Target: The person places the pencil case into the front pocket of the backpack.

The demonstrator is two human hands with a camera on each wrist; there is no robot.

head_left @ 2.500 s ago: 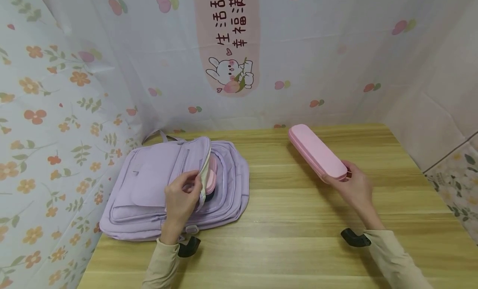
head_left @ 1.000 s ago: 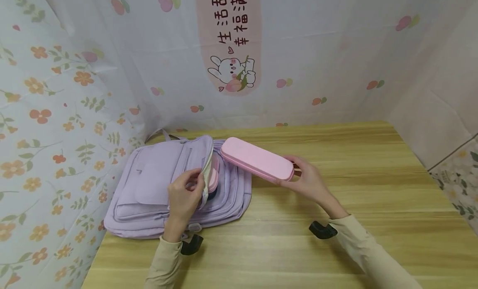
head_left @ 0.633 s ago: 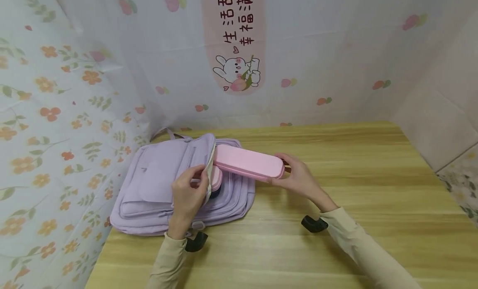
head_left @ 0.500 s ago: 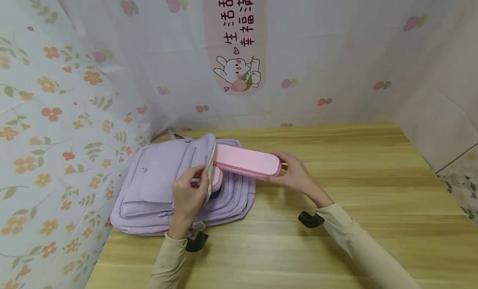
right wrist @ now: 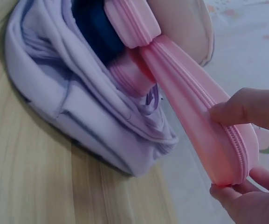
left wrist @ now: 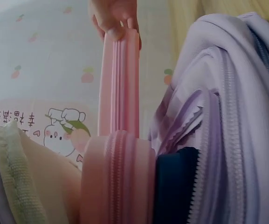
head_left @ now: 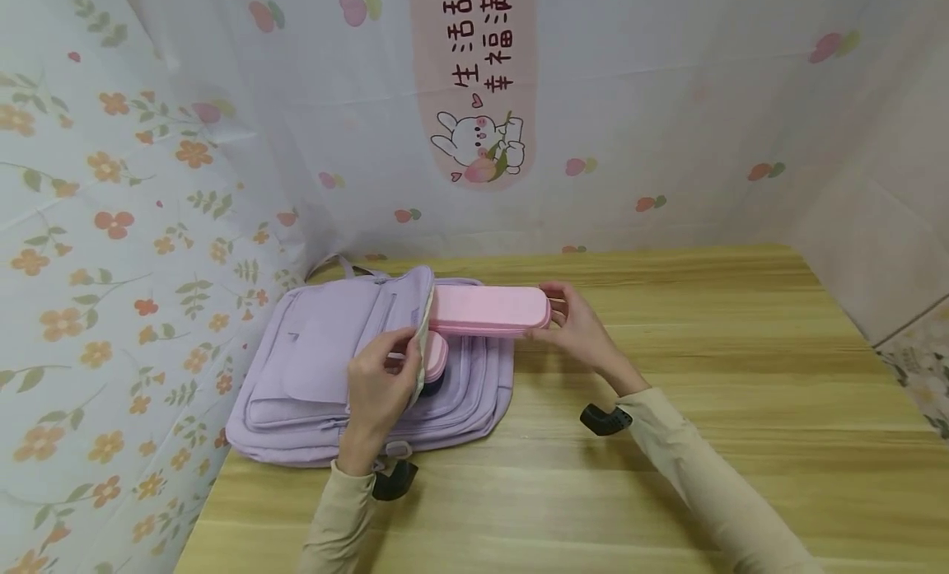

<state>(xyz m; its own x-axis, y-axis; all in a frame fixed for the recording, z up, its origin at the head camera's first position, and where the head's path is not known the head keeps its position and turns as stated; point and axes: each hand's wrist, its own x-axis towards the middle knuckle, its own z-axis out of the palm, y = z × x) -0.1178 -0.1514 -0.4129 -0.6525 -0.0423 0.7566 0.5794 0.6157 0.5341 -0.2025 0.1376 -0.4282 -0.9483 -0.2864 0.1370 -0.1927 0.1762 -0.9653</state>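
Observation:
A lilac backpack (head_left: 319,335) lies on the table, its top opening toward the right. My left hand (head_left: 381,385) pinches the edge of its front panel (left wrist: 20,182) and holds it lifted. With thumb and fingers, my right hand (head_left: 582,331) grips the right end of a long pink zippered pencil case (head_left: 489,308). The case's far end is in the bag's mouth, hidden by the panel. Inside sit a smaller pink zippered case (left wrist: 118,182) and a dark blue thing (right wrist: 97,30). The right wrist view shows another pink piece (right wrist: 132,77) beneath, partly hidden.
The wood-grain table (head_left: 704,376) extends to the right and front. A patterned cloth (head_left: 630,113) hangs behind, and a floral cloth (head_left: 111,310) borders the left side. Black wrist mounts (head_left: 605,419) stick out near both sleeves.
My right hand has carried the pencil case leftward from the table's right side into the backpack's mouth, swinging it nearly level. My left hand keeps holding the panel edge.

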